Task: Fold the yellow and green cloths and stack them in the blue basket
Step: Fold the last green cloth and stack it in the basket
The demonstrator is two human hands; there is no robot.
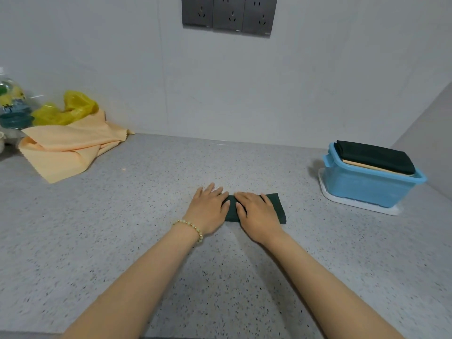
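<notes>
A dark green cloth (277, 207), folded into a small rectangle, lies on the speckled grey counter at the centre. My left hand (209, 209) and my right hand (256, 214) both press flat on it, palms down, fingers spread, covering most of it. The blue basket (367, 185) stands at the right on a white tray and holds a stack: a folded dark green cloth (376, 155) on top, a pale yellow cloth edge (367, 165) under it. An unfolded pale yellow cloth (68, 148) lies crumpled at the far left by the wall.
A yellow plastic bag (71, 108) sits behind the yellow cloth, with a clear bag of items (12, 99) at the left edge. Grey wall sockets (230, 14) hang above. A side wall closes the right behind the basket.
</notes>
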